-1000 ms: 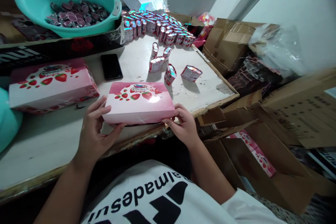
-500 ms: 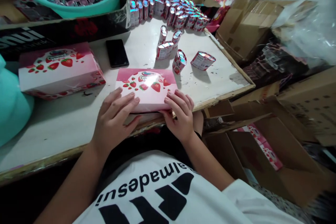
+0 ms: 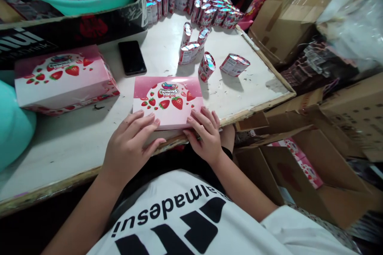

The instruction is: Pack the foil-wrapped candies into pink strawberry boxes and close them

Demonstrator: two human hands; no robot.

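Had the strawberry-printed carton [image 3: 169,105] flat at the near edge of the tabletop [image 3: 72,143], beneath left hand [image 3: 126,147] and right hand [image 3: 208,139] in a wide, unclamped grip, and judged it probably light, slick, stiff yet crushable, best taken low by both short walls.

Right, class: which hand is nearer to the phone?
Left. The left hand is below the phone in view; the right hand is farther, at the right corner of the box.
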